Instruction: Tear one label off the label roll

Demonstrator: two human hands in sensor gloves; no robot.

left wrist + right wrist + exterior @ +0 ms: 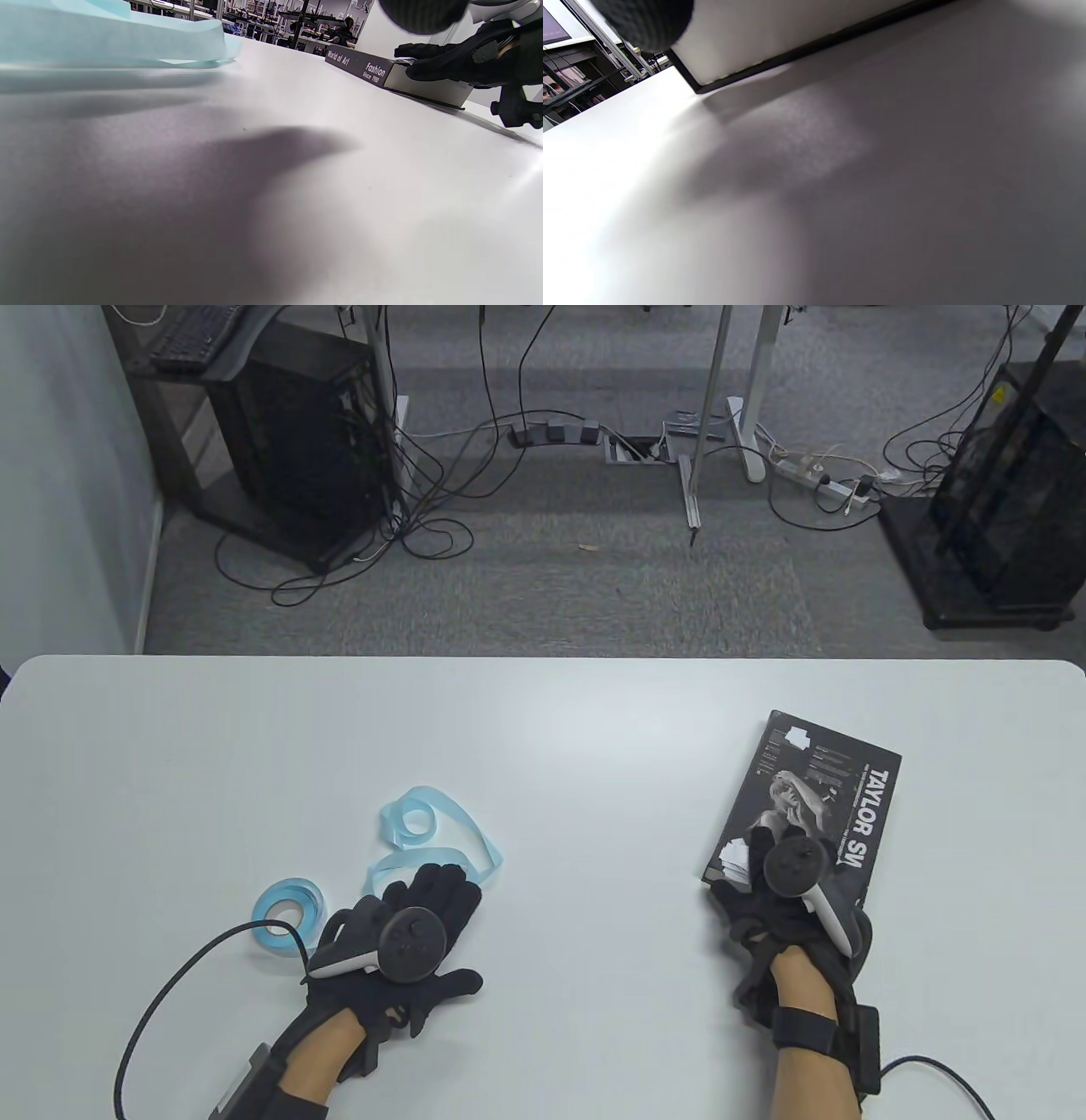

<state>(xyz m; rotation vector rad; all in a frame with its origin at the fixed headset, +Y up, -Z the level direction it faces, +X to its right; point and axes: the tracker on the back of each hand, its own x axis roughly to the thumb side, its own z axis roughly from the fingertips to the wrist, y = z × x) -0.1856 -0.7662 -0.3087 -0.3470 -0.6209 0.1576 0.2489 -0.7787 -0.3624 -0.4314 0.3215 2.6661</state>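
A light blue label roll (288, 909) lies on the white table (543, 729) at the near left. Its unwound strip (422, 821) curls in loops to the right of it and also shows in the left wrist view (127, 38). My left hand (437, 891) lies flat and spread on the table, fingers over the near end of the strip, holding nothing. My right hand (748, 858) rests with flat fingers on the near left corner of a black book (819, 802), on small white labels (730, 857) stuck there. The left wrist view shows this hand (441, 63) on the book (365, 67).
Another white label (797, 736) sits at the book's far corner. A black cable (170, 984) runs from my left wrist past the roll. In the right wrist view the book's white edge (780, 34) stands close above the table. The table's far edge drops to a cabled floor.
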